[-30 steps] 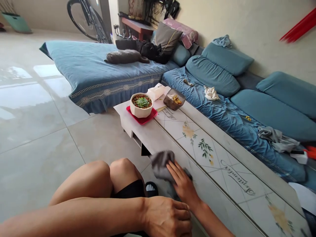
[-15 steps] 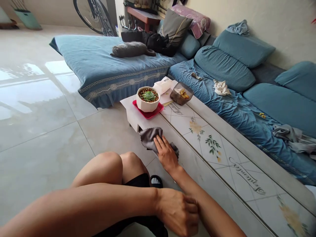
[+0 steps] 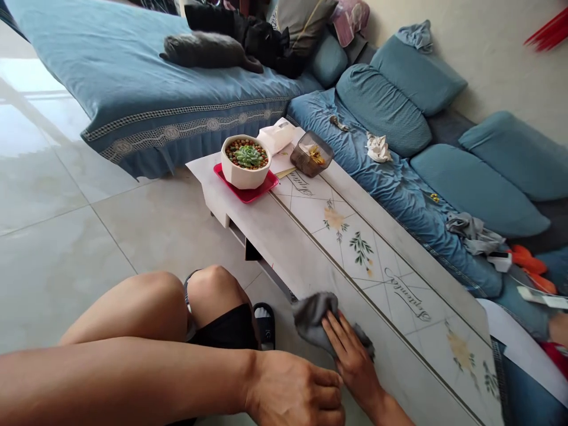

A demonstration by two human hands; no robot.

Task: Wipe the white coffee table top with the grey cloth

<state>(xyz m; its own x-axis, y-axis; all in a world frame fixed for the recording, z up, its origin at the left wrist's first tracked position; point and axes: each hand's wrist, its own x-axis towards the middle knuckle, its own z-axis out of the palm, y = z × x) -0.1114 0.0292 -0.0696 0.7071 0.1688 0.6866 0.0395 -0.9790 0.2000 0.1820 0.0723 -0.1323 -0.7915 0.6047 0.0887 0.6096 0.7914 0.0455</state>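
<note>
My right hand (image 3: 352, 358) lies flat, fingers stretched out, pressing a grey cloth (image 3: 313, 316) onto the near edge of a long low table (image 3: 310, 254) with a flower-patterned top. My left hand (image 3: 295, 393) rests curled near the bottom of the view, beside the right wrist, with nothing visible in it. My bare knees are drawn up just left of the table.
At the table's far end stand a white succulent pot (image 3: 246, 163) on a red tray (image 3: 248, 189), a tissue box (image 3: 276, 136) and a brown container (image 3: 313, 155). Blue cushions (image 3: 381, 109) line the wall; a grey cat (image 3: 206, 50) lies on the blue mattress. Tiled floor at left.
My right hand has drawn the grey cloth back along the table edge toward me, from near the red tray to the near stretch. The left hand has stayed put.
</note>
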